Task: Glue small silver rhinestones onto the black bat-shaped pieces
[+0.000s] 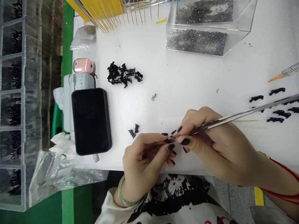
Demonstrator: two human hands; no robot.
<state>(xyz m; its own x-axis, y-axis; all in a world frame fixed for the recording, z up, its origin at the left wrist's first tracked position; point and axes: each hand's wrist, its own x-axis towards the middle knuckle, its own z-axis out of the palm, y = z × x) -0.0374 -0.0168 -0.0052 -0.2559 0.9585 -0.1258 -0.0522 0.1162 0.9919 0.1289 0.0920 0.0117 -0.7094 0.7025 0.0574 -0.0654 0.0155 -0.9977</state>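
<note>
My left hand pinches a small black plastic part between thumb and forefinger, above the near edge of the white table. In my right hand are long metal tweezers, gripped close to their tips, which meet the black part. Whether the tips hold anything is too small to tell. Two loose black parts lie just beyond my left hand. Farther off is a pile of similar black parts. A small heap of tiny silvery pieces sits on the table between the pile and my hands.
At the left are a black phone, a pink case and a plastic bag. A clear box of tiny metal pieces stands at the back. Several black parts and an orange-tipped syringe lie on the right.
</note>
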